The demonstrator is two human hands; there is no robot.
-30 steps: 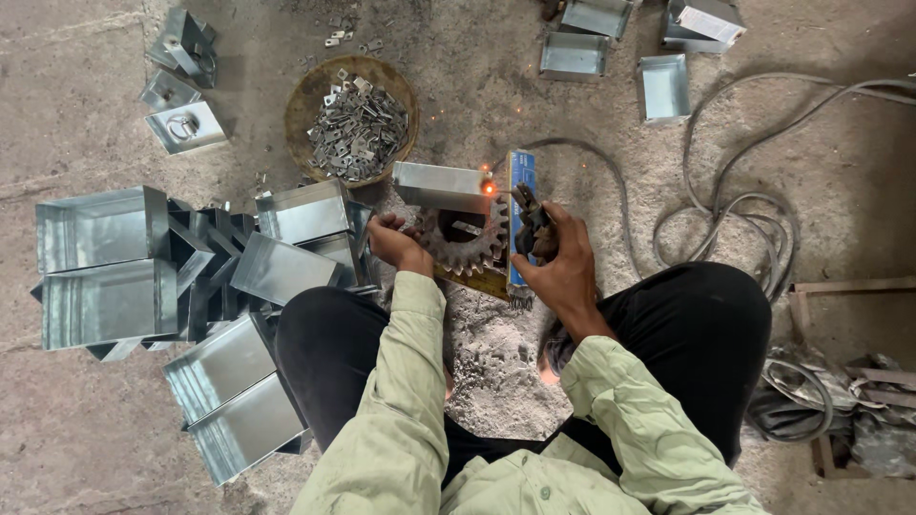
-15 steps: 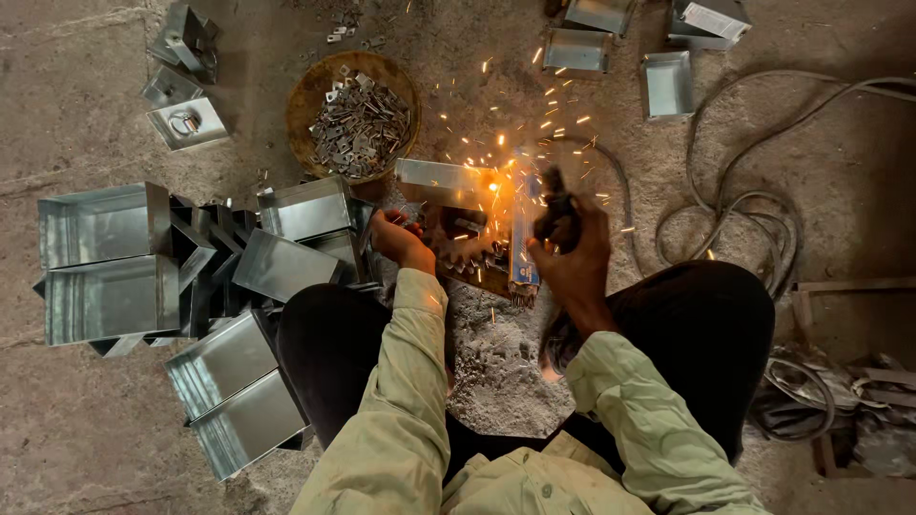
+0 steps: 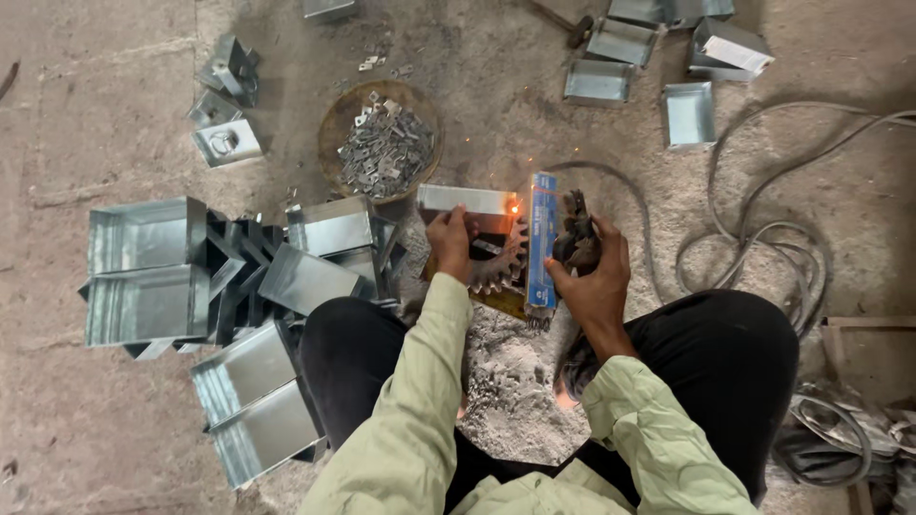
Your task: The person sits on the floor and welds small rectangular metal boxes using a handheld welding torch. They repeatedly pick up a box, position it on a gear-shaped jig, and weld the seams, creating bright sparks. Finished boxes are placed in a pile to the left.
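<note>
My left hand (image 3: 450, 240) presses on a shiny sheet-metal box (image 3: 466, 200) that rests on a large toothed gear wheel (image 3: 501, 267) on the floor. My right hand (image 3: 593, 278) grips a dark welding electrode holder (image 3: 575, 238) beside a blue packet (image 3: 542, 240) standing on edge. A small orange glow (image 3: 514, 208) shows at the box's right end, next to the packet. Pale grey ash (image 3: 515, 381) lies between my knees.
A stack of galvanised metal boxes (image 3: 143, 277) lies at the left, more boxes (image 3: 687, 113) at the top right. A round basket of small metal pieces (image 3: 384, 143) sits behind the work. Grey cables (image 3: 763, 229) loop on the right floor.
The shower of sparks seen half a second ago has died to a small glow. My right hand with the holder has drawn slightly back from the box.
</note>
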